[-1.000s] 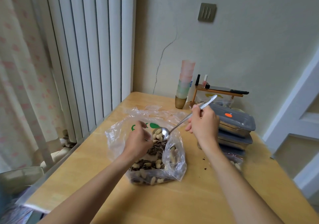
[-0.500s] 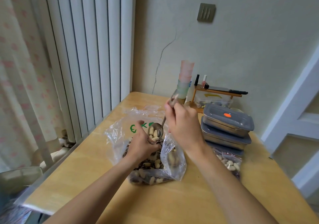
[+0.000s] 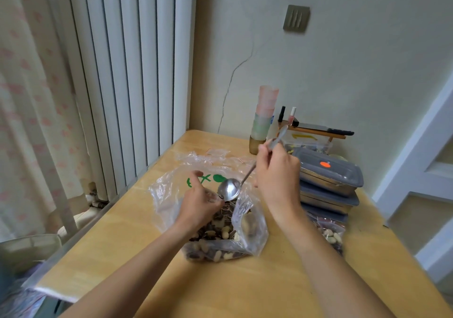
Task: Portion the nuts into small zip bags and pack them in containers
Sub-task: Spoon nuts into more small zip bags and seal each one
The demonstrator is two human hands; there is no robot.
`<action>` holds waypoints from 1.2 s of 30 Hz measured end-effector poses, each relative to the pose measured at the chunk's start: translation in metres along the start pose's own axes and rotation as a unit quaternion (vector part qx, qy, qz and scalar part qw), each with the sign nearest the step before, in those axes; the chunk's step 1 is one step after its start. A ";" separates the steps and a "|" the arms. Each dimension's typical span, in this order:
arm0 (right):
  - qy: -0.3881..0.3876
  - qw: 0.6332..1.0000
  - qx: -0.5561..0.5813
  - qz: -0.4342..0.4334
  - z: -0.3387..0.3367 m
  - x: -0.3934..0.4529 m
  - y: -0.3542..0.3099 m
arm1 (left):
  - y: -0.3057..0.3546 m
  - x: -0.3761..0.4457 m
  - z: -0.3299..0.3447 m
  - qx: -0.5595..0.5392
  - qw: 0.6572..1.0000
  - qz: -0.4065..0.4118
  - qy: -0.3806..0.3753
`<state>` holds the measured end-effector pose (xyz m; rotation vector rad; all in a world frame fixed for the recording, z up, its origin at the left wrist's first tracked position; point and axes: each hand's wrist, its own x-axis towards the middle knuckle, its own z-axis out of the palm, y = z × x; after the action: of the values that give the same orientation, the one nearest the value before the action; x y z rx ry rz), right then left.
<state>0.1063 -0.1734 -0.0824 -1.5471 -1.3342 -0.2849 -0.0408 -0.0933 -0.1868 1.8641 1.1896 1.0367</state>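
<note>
Where hands work, stacked containers point(image 3: 328, 178) alongside.

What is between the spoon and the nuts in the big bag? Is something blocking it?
Nothing visible blocks it. The spoon, held by the right hand, hangs empty just above the nuts in the open big bag. The left hand grips something clear beside the bowl, not under it.

We are in a home: a wooden table point(image 3: 245, 288) beside a floral curtain point(image 3: 27, 97), white radiator point(image 3: 127, 72) and cracked wall point(image 3: 343, 72).
</note>
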 end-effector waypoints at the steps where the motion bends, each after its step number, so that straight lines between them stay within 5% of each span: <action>1: -0.011 0.999 0.003 0.047 0.000 0.000 0.005 | 0.000 -0.001 -0.002 0.009 1.000 -0.003 0.007; 5: -0.020 0.980 0.021 0.196 0.007 -0.002 0.027 | -0.003 -0.002 -0.008 0.015 0.999 -0.038 0.029; 9: 0.027 0.978 -0.006 0.208 0.010 -0.009 0.037 | 0.003 -0.003 -0.010 0.006 0.997 -0.039 0.061; 12: -0.014 0.968 0.020 0.251 0.016 -0.015 0.037 | 0.010 -0.003 -0.010 -0.014 0.997 -0.020 0.068; 18: -0.165 0.869 0.192 0.425 0.034 -0.024 0.058 | 0.018 -0.004 -0.009 -0.024 0.999 0.013 0.042; 28: -0.275 0.915 -0.150 0.254 0.030 -0.036 0.077 | 0.009 -0.009 -0.011 -0.048 0.989 -0.018 -0.142; 32: -0.249 0.963 -0.059 0.088 0.028 -0.044 0.056 | 0.013 -0.007 -0.015 -0.085 0.977 -0.048 -0.190; 36: -0.320 0.947 0.025 -0.007 0.035 -0.050 0.034 | 0.016 -0.008 -0.017 -0.109 0.973 -0.056 -0.194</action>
<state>0.1022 -0.1709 -0.1522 -1.6534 -1.8299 0.2720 -0.0516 -0.1042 -0.1677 1.7055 0.8987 0.6703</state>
